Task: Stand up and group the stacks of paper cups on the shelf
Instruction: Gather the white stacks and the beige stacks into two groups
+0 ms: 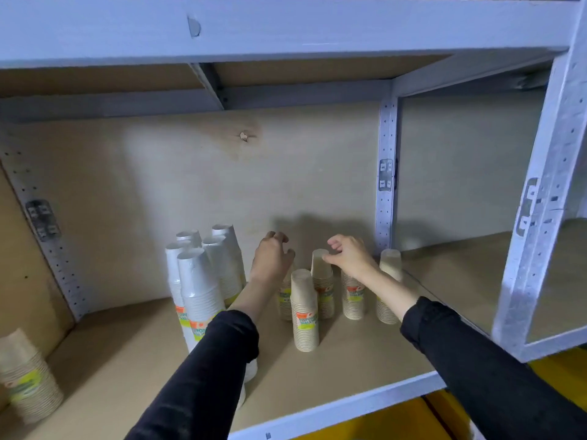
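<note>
Several tall white cup stacks [198, 281] stand upright in a tight cluster left of centre on the shelf board [343, 366]. To their right stand several shorter brown cup stacks [304, 309], upright and wrapped with green-orange labels. My left hand [271, 260] hovers over the brown stack at the back left, fingers curled and apart, holding nothing that I can see. My right hand [347, 255] rests its thumb and fingers against the top of a rear brown stack [319, 260]. Another brown stack [390, 281] stands at the far right, beside the post.
One brown cup stack [28, 376] stands alone at the far left of the shelf. A grey metal post [386, 185] rises behind the right stacks, and a thicker front post [540, 217] stands at the right. The upper shelf beam [286, 27] hangs overhead.
</note>
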`<state>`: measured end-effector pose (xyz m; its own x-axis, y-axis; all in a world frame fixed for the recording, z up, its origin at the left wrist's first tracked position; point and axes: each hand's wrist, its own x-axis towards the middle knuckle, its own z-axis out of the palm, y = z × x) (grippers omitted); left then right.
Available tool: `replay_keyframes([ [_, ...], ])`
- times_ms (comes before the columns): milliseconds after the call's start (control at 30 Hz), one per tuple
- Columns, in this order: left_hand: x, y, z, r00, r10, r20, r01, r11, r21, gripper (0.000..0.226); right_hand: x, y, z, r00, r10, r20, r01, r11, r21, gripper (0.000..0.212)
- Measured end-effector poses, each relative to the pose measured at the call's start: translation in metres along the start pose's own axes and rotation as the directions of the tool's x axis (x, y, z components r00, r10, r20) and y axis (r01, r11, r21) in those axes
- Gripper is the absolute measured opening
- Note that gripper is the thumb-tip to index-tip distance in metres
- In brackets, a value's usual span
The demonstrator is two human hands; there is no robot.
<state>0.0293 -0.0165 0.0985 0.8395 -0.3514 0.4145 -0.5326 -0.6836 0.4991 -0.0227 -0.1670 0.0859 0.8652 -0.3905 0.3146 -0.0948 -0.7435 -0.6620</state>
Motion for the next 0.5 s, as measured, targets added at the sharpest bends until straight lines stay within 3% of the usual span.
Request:
replay_keyframes([
  [267,0.040,-0.009,0.012,0.977,-0.138,0.163,0.121,0.986,0.112,0.050,0.047,0.008,0.008,0.986,-0.007,0.167,0.022,0.996,-0.091,0.058],
  [500,0.063,-0.016,0.022,0.916,-0.230,0.328,0.180,0.968,0.178,0.049,0.067,0.006,0.013,0.937,-0.001,0.350,0.086,0.970,-0.228,0.052],
])
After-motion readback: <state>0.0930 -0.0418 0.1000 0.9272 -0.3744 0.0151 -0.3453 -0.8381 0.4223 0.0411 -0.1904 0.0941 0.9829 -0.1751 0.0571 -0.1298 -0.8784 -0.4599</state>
